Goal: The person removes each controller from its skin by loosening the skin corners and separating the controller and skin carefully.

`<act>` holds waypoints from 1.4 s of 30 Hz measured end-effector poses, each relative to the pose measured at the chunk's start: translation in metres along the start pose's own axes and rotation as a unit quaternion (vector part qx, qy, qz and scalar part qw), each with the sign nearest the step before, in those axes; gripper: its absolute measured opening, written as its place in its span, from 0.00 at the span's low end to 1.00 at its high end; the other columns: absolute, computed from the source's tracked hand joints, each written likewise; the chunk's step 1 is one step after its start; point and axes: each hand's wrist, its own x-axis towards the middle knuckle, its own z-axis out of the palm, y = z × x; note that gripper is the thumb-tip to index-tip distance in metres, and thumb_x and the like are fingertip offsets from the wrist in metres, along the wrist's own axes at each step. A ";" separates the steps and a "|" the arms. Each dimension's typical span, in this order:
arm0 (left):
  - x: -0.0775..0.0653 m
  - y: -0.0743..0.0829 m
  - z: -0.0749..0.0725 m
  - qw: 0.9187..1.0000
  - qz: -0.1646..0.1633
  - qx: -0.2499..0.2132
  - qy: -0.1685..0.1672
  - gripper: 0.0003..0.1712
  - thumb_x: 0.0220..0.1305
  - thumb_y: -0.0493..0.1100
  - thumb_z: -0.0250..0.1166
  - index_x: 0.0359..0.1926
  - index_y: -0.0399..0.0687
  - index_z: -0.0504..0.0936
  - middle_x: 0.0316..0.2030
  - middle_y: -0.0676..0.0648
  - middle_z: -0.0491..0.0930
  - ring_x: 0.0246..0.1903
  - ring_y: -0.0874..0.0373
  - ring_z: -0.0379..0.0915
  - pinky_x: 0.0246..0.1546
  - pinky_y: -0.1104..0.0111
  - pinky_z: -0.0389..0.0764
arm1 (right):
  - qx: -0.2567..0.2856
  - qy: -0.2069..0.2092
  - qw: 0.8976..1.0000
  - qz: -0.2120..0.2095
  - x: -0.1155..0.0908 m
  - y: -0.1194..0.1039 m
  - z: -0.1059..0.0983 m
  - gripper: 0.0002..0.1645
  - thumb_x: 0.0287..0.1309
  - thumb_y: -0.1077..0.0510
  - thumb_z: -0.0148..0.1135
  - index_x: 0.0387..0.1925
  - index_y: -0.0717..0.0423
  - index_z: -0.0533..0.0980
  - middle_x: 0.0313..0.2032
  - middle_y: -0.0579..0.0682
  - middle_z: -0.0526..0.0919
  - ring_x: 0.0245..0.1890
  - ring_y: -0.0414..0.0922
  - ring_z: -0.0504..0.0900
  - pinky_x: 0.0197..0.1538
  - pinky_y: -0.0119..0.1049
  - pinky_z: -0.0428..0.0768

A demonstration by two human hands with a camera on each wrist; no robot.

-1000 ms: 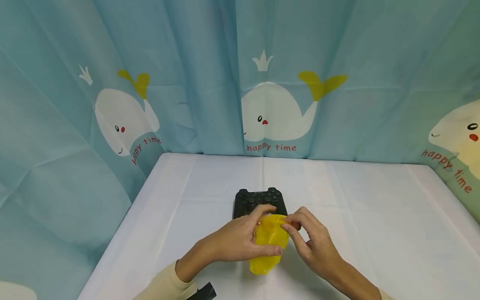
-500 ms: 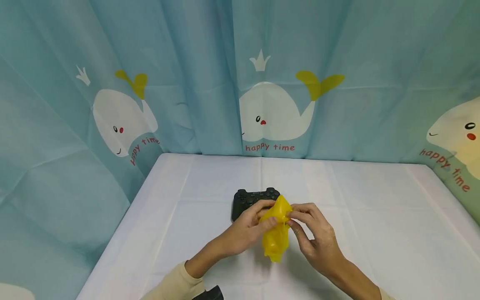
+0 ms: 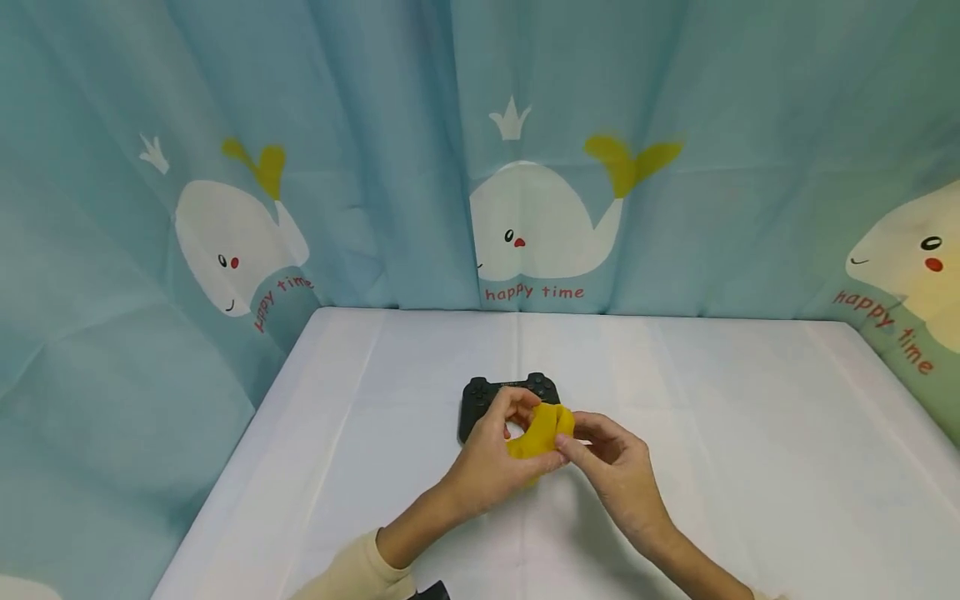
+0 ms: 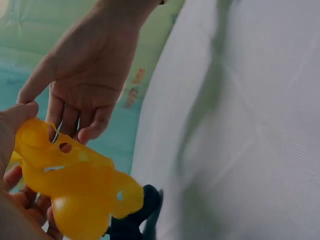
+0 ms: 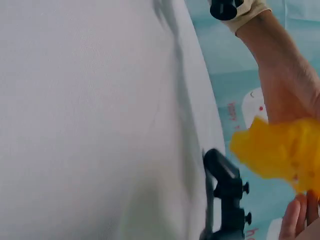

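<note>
A soft yellow silicone controller cover (image 3: 542, 432) with cut-out holes is held up between both hands. My left hand (image 3: 483, 458) grips its left side, fingers behind and thumb in front. At its right edge my right hand (image 3: 622, 471) pinches it between thumb and fingers. In the left wrist view the cover (image 4: 82, 182) looks bent, with several openings showing. The right wrist view shows only part of the cover (image 5: 272, 147), blurred. Just behind the hands a black game controller (image 3: 474, 408) lies on the table, partly hidden by my left hand and the cover.
A white cloth covers the table (image 3: 750, 433). Blue curtains (image 3: 405, 167) with printed whales hang along the back and sides. A black device (image 3: 431, 592) sits by my left wrist at the bottom edge of the head view.
The cover has been turned and folded between the hands, going from hanging long to a compact bend. My right thumb has moved left onto its front. The controller has stayed on the table.
</note>
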 end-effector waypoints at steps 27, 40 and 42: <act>0.004 -0.009 -0.006 0.987 -0.026 -0.156 -0.028 0.22 0.63 0.23 0.64 0.58 0.30 0.76 0.50 0.41 0.79 0.50 0.51 0.78 0.55 0.65 0.77 | 0.050 -0.072 0.995 0.058 0.001 -0.001 -0.006 0.17 0.68 0.64 0.64 0.53 0.70 0.73 0.50 0.61 0.77 0.48 0.51 0.81 0.53 0.34 0.80; 0.009 -0.004 -0.040 0.926 -0.023 -0.195 -0.323 0.23 0.76 0.38 0.56 0.68 0.35 0.71 0.54 0.45 0.77 0.48 0.60 0.75 0.50 0.63 0.80 | 0.089 -0.258 0.961 -0.045 0.004 -0.009 -0.021 0.22 0.67 0.72 0.61 0.49 0.67 0.56 0.41 0.60 0.82 0.39 0.48 0.84 0.47 0.35 0.82; 0.010 -0.003 -0.039 0.924 -0.039 -0.208 -0.319 0.23 0.80 0.44 0.50 0.65 0.32 0.74 0.59 0.46 0.74 0.49 0.59 0.75 0.42 0.65 0.83 | 0.109 -0.263 0.957 -0.054 0.004 -0.011 -0.023 0.22 0.65 0.73 0.61 0.47 0.67 0.56 0.40 0.59 0.83 0.39 0.48 0.85 0.47 0.37 0.83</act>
